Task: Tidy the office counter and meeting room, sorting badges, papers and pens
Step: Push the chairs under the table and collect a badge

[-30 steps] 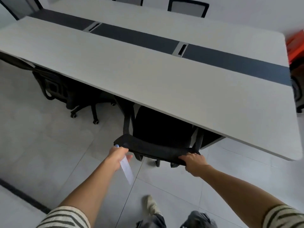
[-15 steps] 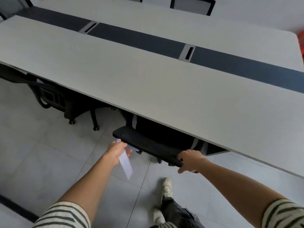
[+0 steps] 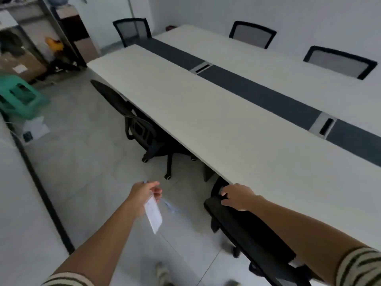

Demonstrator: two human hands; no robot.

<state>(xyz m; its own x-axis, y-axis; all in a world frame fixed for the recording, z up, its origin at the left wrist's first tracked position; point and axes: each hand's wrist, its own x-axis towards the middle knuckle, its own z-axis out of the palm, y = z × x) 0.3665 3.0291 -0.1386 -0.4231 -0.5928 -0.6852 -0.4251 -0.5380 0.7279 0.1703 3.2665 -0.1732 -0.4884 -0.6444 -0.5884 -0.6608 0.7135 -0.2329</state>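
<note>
My left hand (image 3: pixel 146 193) pinches a white badge card (image 3: pixel 153 215) that hangs down from it, with a pale blue lanyard (image 3: pixel 170 206) trailing to the right. My right hand (image 3: pixel 237 196) rests on the top of a black office chair's backrest (image 3: pixel 251 232), fingers curled over its left end. That chair is tucked against the near edge of the long white meeting table (image 3: pixel 216 124).
A second black chair (image 3: pixel 142 129) sits pushed under the table further left. Three mesh chairs (image 3: pixel 252 34) stand along the far side. A green plastic stool (image 3: pixel 19 98), boxes and a shelf crowd the far left corner. A white partition (image 3: pixel 24 203) runs along my left.
My view has swung left, revealing the room's far left corner. My left hand came off the chair back and moved left with the badge; my right hand shifted to the backrest's left end.
</note>
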